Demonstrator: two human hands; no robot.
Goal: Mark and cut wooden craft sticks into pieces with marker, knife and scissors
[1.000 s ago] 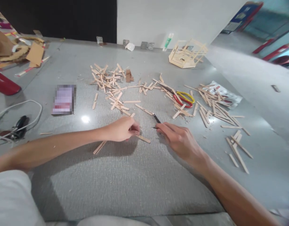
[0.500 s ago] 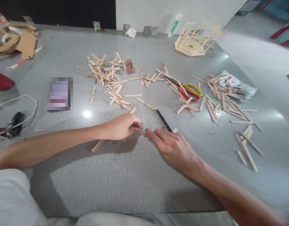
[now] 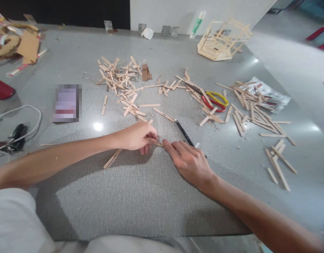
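Pale wooden stick (image 3: 159,143) — thin, narrow, ends hidden — gripped by left fingers (image 3: 152,132) and right fingers (image 3: 170,149).

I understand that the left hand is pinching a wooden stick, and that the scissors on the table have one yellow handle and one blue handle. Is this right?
Not entirely: the scissors have one yellow handle and one red handle, not blue, as the head view shows. The left hand is indeed pinching a wooden stick.
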